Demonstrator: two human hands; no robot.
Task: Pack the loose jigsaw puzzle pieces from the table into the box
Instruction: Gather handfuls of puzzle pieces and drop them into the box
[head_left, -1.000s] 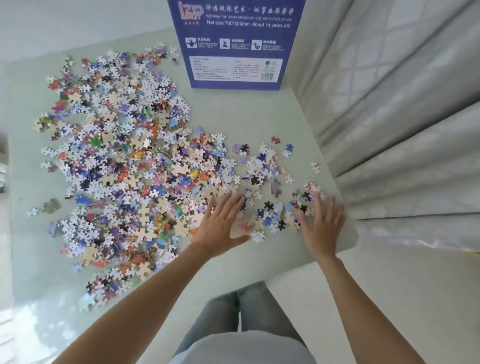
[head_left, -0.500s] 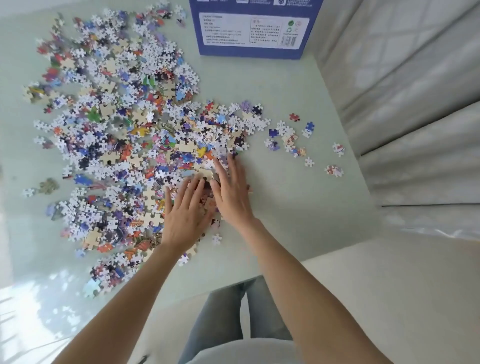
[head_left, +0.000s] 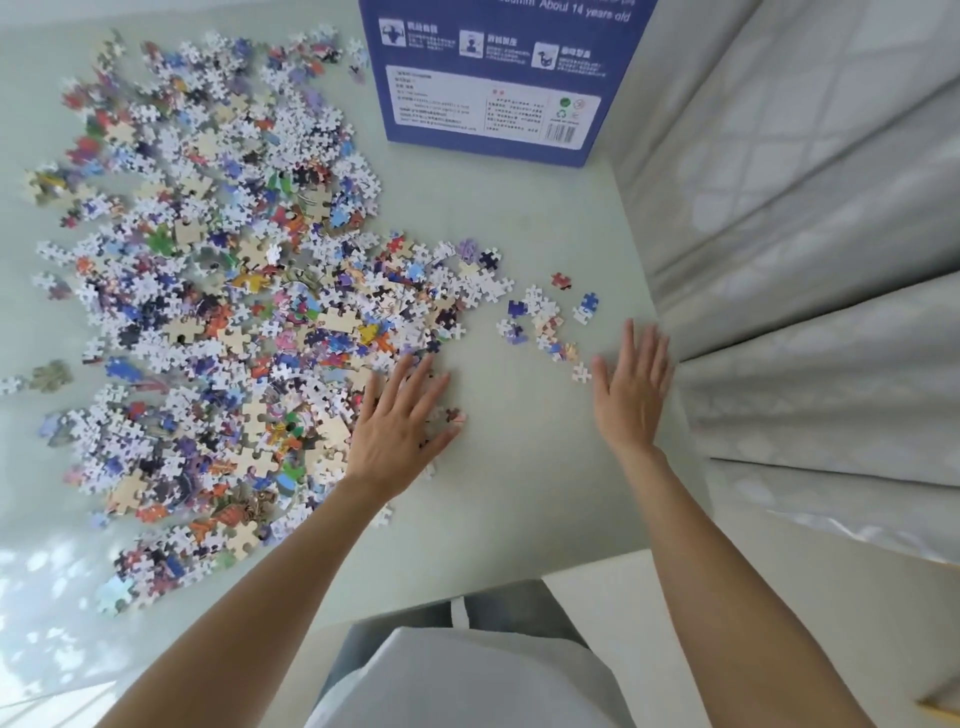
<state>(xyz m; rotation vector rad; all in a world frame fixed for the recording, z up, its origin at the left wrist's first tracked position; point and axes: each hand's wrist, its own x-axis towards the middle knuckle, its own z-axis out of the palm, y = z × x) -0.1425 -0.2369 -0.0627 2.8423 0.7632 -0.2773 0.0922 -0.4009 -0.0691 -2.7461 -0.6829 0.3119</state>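
A wide spread of loose, colourful jigsaw pieces (head_left: 218, 291) covers the left and middle of the pale green table (head_left: 519, 467). A small separate cluster of pieces (head_left: 545, 322) lies near the table's right edge. The blue puzzle box (head_left: 493, 78) stands at the far edge, its printed label facing me. My left hand (head_left: 400, 421) lies flat with straight fingers on the right rim of the big pile. My right hand (head_left: 631, 384) is flat and open on the table by the right edge, just below the small cluster, beside a single white piece (head_left: 581, 372).
A grey-white quilted curtain (head_left: 805, 260) hangs along the table's right edge. The near table edge runs just in front of my lap. Bare tabletop lies between my two hands and in front of the box.
My right hand has swung from beside the left hand out to the table's right edge. My left hand stays on the pile's rim, where pushed pieces have joined the pile.
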